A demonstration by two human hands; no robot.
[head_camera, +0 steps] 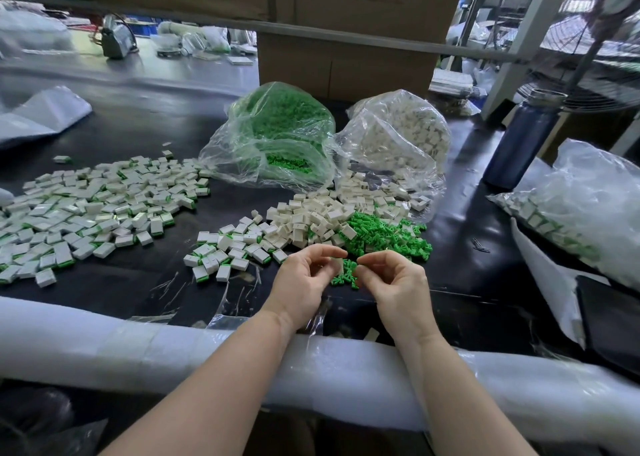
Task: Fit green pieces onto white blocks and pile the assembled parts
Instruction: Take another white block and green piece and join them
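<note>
Both hands [346, 275] pinch small white block [337, 265], slightly blurred.

Green pieces [384, 235], white blocks [311, 216], black table [131, 275], dark blue bottle [519, 144].

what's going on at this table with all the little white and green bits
A person is assembling small parts by hand. The left hand pinches a white block; the right hand seems to bring a green piece to it. Loose white blocks and green pieces lie ahead, finished parts piled at left.
</note>
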